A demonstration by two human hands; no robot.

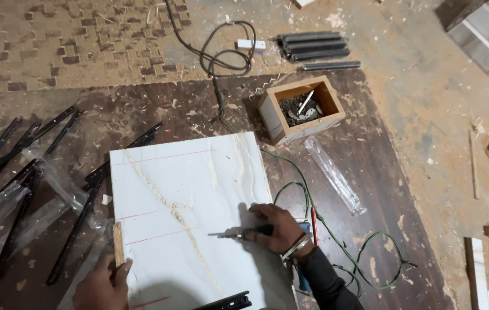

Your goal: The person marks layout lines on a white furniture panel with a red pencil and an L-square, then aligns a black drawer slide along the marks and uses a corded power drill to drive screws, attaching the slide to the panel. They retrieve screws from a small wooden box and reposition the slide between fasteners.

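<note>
A white marble-patterned board (190, 189) with thin red lines lies on the dark floor in front of me. My right hand (279, 227) grips a screwdriver (239, 233) by its black handle, the metal tip pointing left and resting on the board's surface. My left hand (104, 284) presses on the board's lower left edge, fingers over the rim. A black drawer slide (224, 301) lies on the board at the bottom edge of the view.
Several black drawer slides (20, 166) and clear plastic sleeves (55, 183) lie to the left. A small wooden box of screws (302, 109) stands behind the board. A green cable (336, 235) loops at right, more slides (313, 46) and a black cable (221, 54) farther back.
</note>
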